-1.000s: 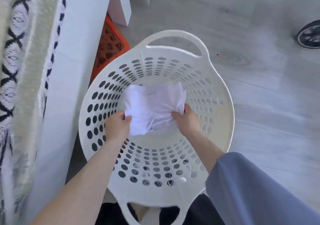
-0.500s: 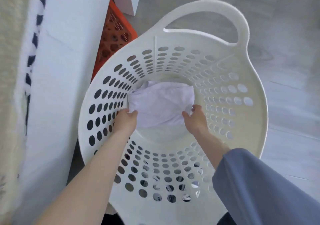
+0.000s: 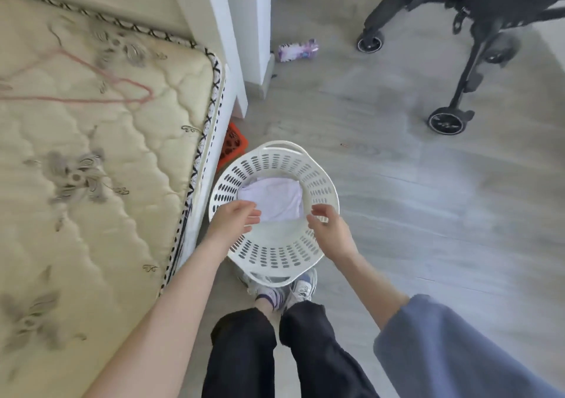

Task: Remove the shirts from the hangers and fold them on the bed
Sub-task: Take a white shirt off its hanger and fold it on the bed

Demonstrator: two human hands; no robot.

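My left hand (image 3: 234, 218) hangs over the near left side of the basket (image 3: 324, 183), its fingers (image 3: 251, 213) stretched out loosely toward the middle, with nothing in them. My right hand (image 3: 331, 232) is over the near right side, fingers (image 3: 320, 211) relaxed and slightly curled, also empty. Whether either hand touches the rim I cannot tell.

The shirt (image 3: 275, 198), white and folded into a rough square, lies on the bottom of the basket toward its far side, just beyond my fingertips and apart from them. The basket is round, white and full of holes, and it stands on the floor (image 3: 428, 214) right against my shoes (image 3: 295, 290), beside the bed (image 3: 91, 159).

On the bed lies a pink hanger (image 3: 104, 87), bare and blurred. An orange crate (image 3: 234, 145) pokes out between the bed and the basket. Across the floor stands a black stroller (image 3: 489, 30), well apart from me, and a small purple packet (image 3: 298, 49) lies near the white post at the corner of the bed. My right arm has a blue sleeve (image 3: 443, 351) pushed up to the forearm; my left arm is bare.
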